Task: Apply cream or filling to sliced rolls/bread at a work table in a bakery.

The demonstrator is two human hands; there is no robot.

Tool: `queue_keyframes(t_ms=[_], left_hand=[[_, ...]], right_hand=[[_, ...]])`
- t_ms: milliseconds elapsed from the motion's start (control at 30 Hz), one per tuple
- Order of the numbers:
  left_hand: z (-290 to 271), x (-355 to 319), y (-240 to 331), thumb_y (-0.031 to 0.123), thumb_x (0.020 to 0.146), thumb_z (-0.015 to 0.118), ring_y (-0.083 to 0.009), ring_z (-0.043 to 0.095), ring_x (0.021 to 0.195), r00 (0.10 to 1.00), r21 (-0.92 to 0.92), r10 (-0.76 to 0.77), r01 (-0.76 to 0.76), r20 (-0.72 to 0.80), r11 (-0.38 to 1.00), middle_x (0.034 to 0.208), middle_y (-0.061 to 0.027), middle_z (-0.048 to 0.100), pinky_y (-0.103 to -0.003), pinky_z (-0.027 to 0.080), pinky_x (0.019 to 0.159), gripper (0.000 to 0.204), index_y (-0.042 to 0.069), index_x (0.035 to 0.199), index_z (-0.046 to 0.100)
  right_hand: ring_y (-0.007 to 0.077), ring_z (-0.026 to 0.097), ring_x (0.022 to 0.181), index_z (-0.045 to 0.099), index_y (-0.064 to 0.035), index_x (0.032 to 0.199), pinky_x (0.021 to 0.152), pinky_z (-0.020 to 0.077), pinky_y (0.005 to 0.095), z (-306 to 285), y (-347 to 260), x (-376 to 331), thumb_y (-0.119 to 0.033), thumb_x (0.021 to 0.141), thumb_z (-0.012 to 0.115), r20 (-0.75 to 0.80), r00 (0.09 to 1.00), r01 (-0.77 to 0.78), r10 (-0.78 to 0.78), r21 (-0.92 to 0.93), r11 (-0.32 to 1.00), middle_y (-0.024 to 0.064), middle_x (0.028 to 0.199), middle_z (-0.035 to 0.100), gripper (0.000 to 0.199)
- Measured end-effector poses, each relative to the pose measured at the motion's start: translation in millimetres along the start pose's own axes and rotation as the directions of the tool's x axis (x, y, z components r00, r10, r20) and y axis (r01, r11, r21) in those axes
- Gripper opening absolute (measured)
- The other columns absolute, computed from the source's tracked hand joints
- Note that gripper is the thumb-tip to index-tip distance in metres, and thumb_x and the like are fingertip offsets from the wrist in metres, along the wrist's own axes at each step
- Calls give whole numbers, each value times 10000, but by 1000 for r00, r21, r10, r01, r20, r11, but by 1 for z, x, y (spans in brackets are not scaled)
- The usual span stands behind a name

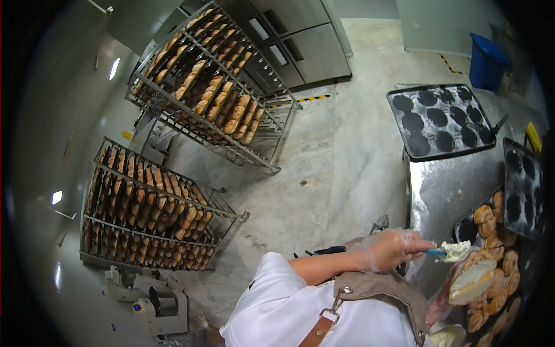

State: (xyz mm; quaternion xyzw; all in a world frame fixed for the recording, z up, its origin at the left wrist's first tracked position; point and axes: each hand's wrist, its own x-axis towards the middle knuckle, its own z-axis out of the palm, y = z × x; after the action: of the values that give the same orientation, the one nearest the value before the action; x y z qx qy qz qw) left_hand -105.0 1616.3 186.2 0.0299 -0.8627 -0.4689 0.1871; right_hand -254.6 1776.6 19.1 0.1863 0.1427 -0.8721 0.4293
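Left of view, upper: tall wheeled metal rack [259, 156], tiers filled with rows of golden-brown loaves [235, 121]. Lower left, second wheeled metal rack [104, 261], similarly loaded. Below that, pale boxy machine [147, 321] with dark cylindrical metal drum [163, 299] on top. Behind the upper rack, grey metal cabinet [315, 52] with several doors and dark handles. Black-and-yellow striped tape [312, 97] along its foot. Mottled grey floor [324, 173] between racks and table. Far right, tall blue plastic bin [485, 63] near a pale green wall [457, 23]. Shiny steel table [442, 176]: large dark rectangular tray [454, 152] with round black wells, whitish dusting between; similar smaller-looking tray [520, 188] nearby, yellow object [533, 137] at its upper edge, kind unclear.
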Motion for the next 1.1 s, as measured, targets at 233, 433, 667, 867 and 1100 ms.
queue_keyframes(t_ms=[233, 433, 667, 867, 1100], left_hand=[[5, -28, 1, 113, 846, 711, -224, 628, 694, 998, 27, 26, -25, -56, 999, 844, -55, 635, -343, 499, 607, 414, 210, 1245, 654], [7, -18, 6, 110, 850, 707, -230, 611, 713, 993, -32, 49, -46, 109, 998, 863, -64, 632, -345, 488, 634, 406, 187, 1245, 654], [17, 45, -26, 2, 892, 611, -172, 608, 691, 989, -34, -49, 54, 138, 998, 895, -101, 673, -312, 488, 621, 307, 5, 1196, 654], [64, 112, -42, -20, 912, 608, -103, 575, 632, 943, -276, 21, 75, 331, 958, 855, -126, 665, -215, 430, 531, 285, 3, 1191, 662], [97, 185, -42, -98, 886, 575, -133, 582, 678, 868, -394, 44, 180, 495, 901, 839, -97, 645, -250, 473, 590, 317, -48, 1190, 651]], right_hand=[[463, 285, 1400, 339, -124, 1496, 1081, 304, 671, 33, 52, 37, -541, 852, 599, 160, 938, -296, 307, -89, 951, 192, 1532, 322, 809], [471, 292, 1394, 349, -139, 1493, 1072, 309, 679, 61, 62, 57, -573, 822, 622, 240, 875, -402, 420, -122, 907, 192, 1523, 337, 844], [480, 301, 1387, 360, -157, 1489, 1061, 316, 688, 11, -74, 9, -612, 787, 650, 227, 939, 191, -257, 275, 942, 192, 1512, 356, 885], [461, 377, 1350, 421, -128, 1454, 1052, 346, 666, 10, -131, -72, -604, 842, 598, 171, 728, 540, -664, 454, 709, 195, 1470, 419, 795], [294, 510, 1288, 497, -92, 1396, 1102, 383, 482, 9, -128, -85, -485, 994, 442, -37, 615, 718, -788, 440, 539, 94, 1429, 509, 564]])
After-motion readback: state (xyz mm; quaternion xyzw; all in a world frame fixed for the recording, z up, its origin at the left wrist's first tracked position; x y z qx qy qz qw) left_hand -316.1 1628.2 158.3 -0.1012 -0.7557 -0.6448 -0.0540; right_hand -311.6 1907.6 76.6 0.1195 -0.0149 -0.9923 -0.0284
